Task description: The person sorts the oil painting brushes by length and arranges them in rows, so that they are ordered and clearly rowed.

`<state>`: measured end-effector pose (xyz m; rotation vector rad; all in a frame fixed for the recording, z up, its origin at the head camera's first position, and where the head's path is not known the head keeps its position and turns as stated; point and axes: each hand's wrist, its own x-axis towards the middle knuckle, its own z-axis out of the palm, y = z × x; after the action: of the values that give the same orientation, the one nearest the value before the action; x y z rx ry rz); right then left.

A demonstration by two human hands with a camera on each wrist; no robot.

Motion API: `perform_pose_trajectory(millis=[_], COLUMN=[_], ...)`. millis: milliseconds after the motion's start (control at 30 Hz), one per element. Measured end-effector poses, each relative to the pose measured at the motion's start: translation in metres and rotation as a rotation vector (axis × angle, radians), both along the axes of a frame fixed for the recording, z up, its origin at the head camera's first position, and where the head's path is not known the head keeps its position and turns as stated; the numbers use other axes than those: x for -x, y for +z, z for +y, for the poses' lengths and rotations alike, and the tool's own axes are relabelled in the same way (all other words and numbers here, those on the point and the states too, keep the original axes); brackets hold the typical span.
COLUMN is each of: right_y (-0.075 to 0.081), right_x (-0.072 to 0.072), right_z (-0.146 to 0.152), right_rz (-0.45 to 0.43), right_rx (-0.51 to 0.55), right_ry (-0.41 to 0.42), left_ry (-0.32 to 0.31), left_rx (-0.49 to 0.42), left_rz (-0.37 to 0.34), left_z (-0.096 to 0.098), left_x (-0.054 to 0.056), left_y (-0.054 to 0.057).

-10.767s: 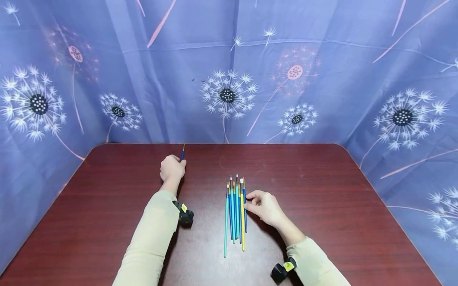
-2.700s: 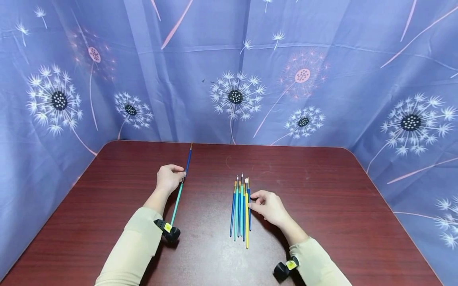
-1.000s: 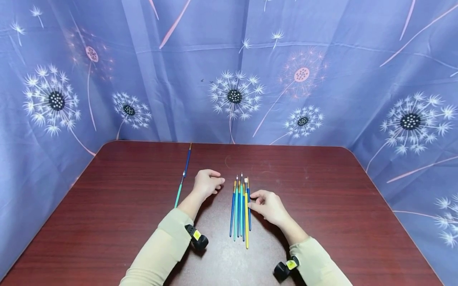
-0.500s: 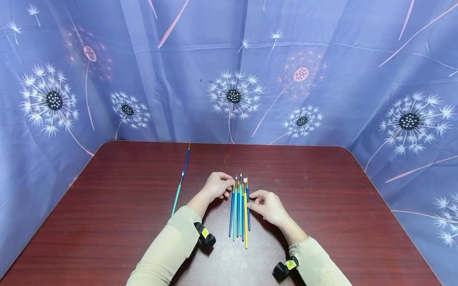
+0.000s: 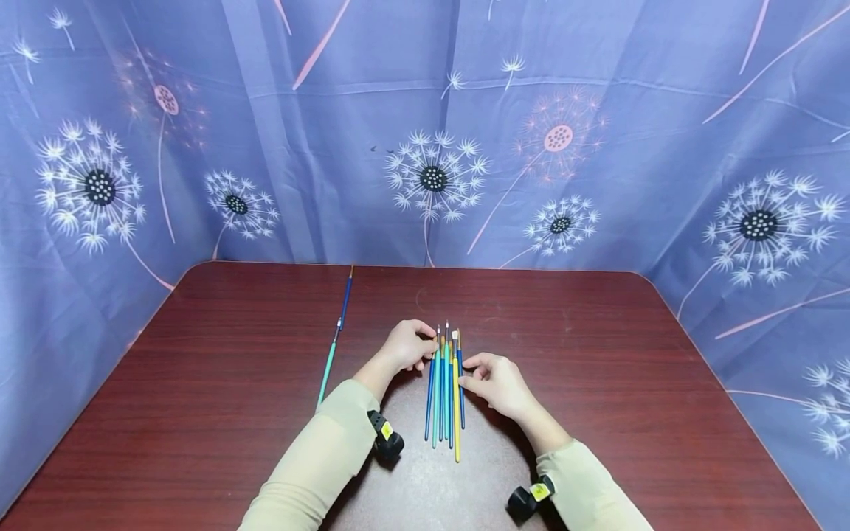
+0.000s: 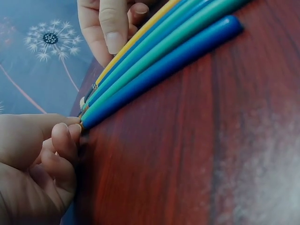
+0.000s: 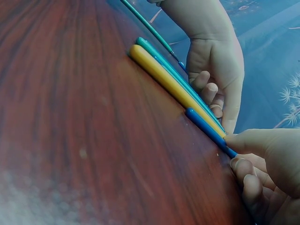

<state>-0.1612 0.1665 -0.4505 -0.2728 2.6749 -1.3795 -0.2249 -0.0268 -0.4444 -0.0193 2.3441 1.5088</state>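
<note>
A loose bundle of several paintbrushes lies mid-table, bristles pointing away from me. My left hand (image 5: 405,345) pinches the leftmost blue paintbrush (image 6: 164,77) near its ferrule, thumb and fingertip at the bristle end of the handle. On the bundle's other side, my right hand (image 5: 496,385) has its thumb and fingers at the rightmost blue paintbrush (image 7: 206,126). Its thumb tip reaches the yellow paintbrush (image 5: 457,428) beside it. Teal paintbrushes (image 6: 140,75) lie among the blue ones. The left fingers partly hide the bristles of the pinched paintbrush.
Further left, another blue paintbrush (image 5: 347,301) points to the back edge of the red-brown table (image 5: 564,332). A separate teal paintbrush (image 5: 328,369) continues its line toward me, tip at the blue handle's end. A blue dandelion-print curtain (image 5: 319,169) hangs behind.
The teal paintbrush from the bundle's left side now lies behind the far-left blue one. My left hand let go of it, moved right and took the bundle's leftmost blue paintbrush. The right hand stayed.
</note>
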Motion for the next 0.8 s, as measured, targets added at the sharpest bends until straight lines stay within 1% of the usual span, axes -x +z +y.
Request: perform_pose_trajectory(millis=[300, 400, 533, 667, 733, 800], right_y=[-0.0014, -0.0022, -0.0018, -0.0015, -0.0014, -0.0016], right_x=[0.0005, 0.0005, 0.0004, 0.0005, 0.0005, 0.0006], right_z=[-0.0003, -0.0004, -0.0002, -0.0001, 0.0, 0.0002], right_rz=[0.001, 0.001, -0.001, 0.0, -0.003, -0.005], right_rx=[-0.011, -0.009, -0.005, -0.005, -0.003, -0.002], right_ry=[-0.002, 0.002, 0.005, 0.005, 0.004, 0.004], left_ry=[0.012, 0.012, 0.044, 0.074, 0.088, 0.103], left_rx=[0.013, 0.044, 0.088, 0.134, 0.159, 0.216], left_rz=[0.019, 0.03, 0.047, 0.11, 0.15, 0.207], left_z=[0.0013, 0.0017, 0.0023, 0.0022, 0.0022, 0.0028], left_x=[-0.0014, -0.0017, -0.0022, -0.0022, -0.0013, -0.0013], left_y=[0.0005, 0.0023, 0.0061, 0.0086, 0.0066, 0.0046])
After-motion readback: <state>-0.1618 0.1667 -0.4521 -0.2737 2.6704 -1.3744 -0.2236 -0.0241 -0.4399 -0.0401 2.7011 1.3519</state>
